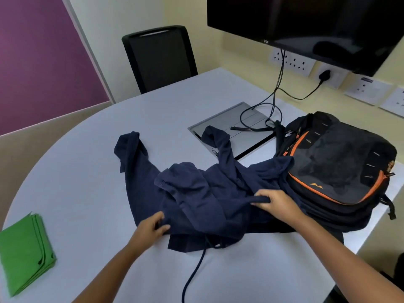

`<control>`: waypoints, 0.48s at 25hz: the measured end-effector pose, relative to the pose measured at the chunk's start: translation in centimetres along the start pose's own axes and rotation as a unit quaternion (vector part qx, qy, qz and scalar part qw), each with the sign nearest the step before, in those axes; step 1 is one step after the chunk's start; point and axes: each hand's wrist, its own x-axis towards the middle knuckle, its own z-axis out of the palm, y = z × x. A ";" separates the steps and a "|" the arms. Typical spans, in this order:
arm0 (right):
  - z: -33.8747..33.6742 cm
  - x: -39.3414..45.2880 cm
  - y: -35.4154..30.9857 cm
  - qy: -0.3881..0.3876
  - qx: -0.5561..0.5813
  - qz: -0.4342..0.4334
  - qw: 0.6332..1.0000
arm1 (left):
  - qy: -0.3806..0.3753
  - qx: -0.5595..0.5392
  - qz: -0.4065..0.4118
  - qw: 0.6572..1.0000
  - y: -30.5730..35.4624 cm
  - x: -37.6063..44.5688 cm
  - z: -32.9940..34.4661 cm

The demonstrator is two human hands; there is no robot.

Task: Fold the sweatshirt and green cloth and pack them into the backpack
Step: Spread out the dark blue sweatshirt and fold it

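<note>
A navy blue sweatshirt point(203, 189) lies crumpled in the middle of the white table point(87, 171), both sleeves stretched away from me and a drawstring trailing toward the near edge. My left hand point(153, 225) pinches its near left edge. My right hand point(273, 201) grips a bunched fold on its right side. A green cloth point(24, 252) lies folded flat at the near left of the table. The black and orange backpack point(334, 169) lies on its back at the right, zipped shut, touching the sweatshirt.
A grey cable hatch point(238, 127) is set into the table behind the sweatshirt, with black cables point(273, 101) running up to wall sockets. A black chair point(159, 57) stands at the far side. A dark monitor point(306, 25) hangs above the backpack.
</note>
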 end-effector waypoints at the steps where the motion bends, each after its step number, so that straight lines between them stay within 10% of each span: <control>1: -1.3 0.4 -0.6 0.047 0.009 -0.004 0.999 | 0.050 -0.002 0.021 0.999 1.0 -0.1 -1.4; 8: -13.4 0.8 -10.3 0.285 0.129 -0.141 0.939 | 0.383 -0.105 0.176 0.901 14.0 -3.3 -16.3; 12: -13.6 3.2 -12.1 0.256 0.148 -0.168 0.940 | 0.427 -0.137 0.180 0.875 17.0 -2.9 -18.8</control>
